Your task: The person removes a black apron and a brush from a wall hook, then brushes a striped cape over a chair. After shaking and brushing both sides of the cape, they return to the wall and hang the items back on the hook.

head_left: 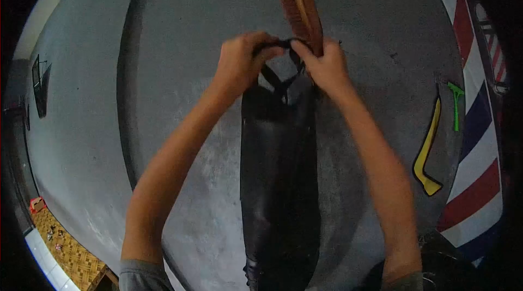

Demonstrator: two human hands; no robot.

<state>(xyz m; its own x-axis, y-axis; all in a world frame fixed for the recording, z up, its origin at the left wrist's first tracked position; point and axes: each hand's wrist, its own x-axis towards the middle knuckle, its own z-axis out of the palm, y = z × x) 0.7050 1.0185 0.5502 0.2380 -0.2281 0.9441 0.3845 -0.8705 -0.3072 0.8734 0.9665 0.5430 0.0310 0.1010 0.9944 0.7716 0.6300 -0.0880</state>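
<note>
The black apron [280, 182] hangs nearest, down the middle in front of the grey wall [190, 7], its straps [271, 77] crossing above the bib. The left hand [237, 65] pinches the straps on one side of the loop, and the right hand [331, 70] grips them on the other; whether a hook also bears them, I cannot tell. If either pinch loosens, the apron's weight could pull the loop lopsided or drop it. The straps look twisted where they cross and could snag. The right hand is against the foot of the comb [308, 2], which reaches the upper edge, so a careless tug could knock it. Beyond, near the wall's right edge, are a yellow razor [429, 146] and a green razor [456, 111], beside the striped panel [474, 195].
</note>
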